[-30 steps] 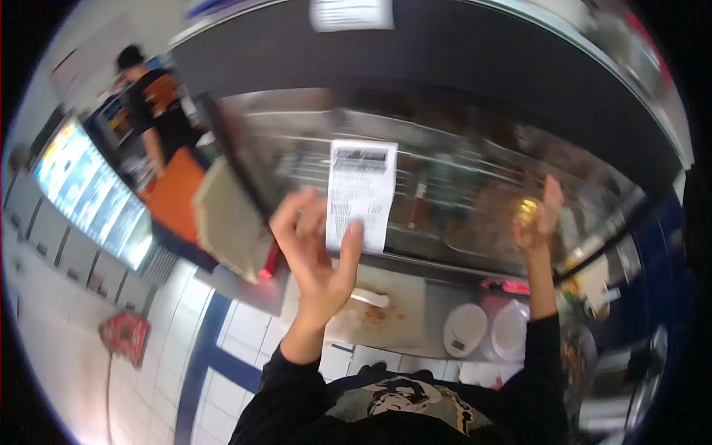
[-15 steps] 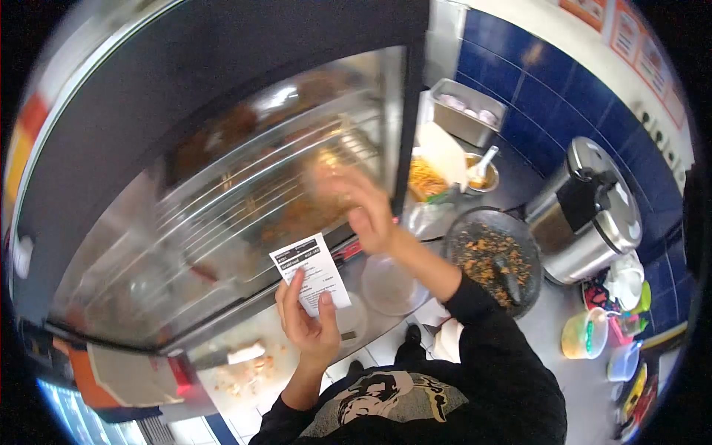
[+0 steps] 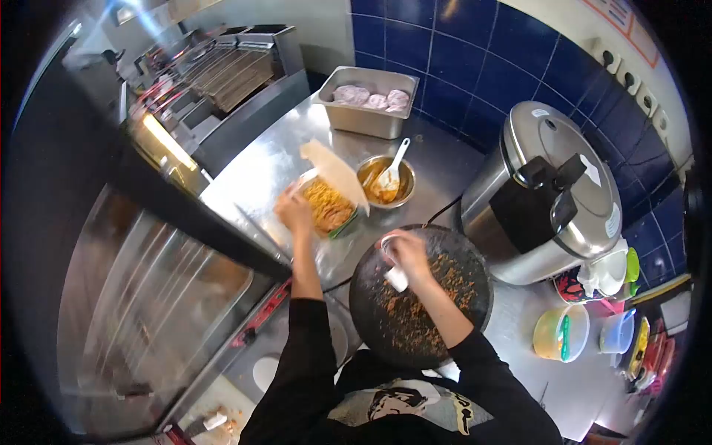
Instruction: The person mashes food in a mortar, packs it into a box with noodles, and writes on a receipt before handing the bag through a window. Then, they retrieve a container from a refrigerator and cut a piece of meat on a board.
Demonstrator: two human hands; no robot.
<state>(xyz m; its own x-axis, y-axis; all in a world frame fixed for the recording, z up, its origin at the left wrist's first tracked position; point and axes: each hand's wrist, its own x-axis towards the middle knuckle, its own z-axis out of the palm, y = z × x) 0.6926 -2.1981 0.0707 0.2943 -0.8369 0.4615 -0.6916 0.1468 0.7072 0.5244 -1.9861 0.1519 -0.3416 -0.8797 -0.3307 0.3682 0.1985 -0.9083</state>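
My left hand (image 3: 295, 211) is at the left edge of an open paper food box (image 3: 330, 202), its fingers closed on the rim. Yellow noodle-like food and a browner portion fill the box, and its brown lid flap (image 3: 335, 172) stands raised. My right hand (image 3: 406, 256) is closed on a white, paper-like item (image 3: 397, 279), whose print cannot be read. It hovers over a round dark stone dish (image 3: 371, 326) with brown crumbly bits in it. Behind the box is a metal bowl (image 3: 404, 194) of orange-brown sauce with a white spoon (image 3: 398, 162).
A metal tray (image 3: 363, 121) with pale pink lumps stands at the back. On the right are a large steel cooker (image 3: 482, 215), a tub with a green utensil (image 3: 549, 334) and a blue tub (image 3: 617, 334). The glass cabinet (image 3: 156, 297) fills the left.
The view has swung right, from the glass cabinet to the steel counter. My left hand no longer shows the flat receipt and is now at the food box. My right hand has left the cabinet area.
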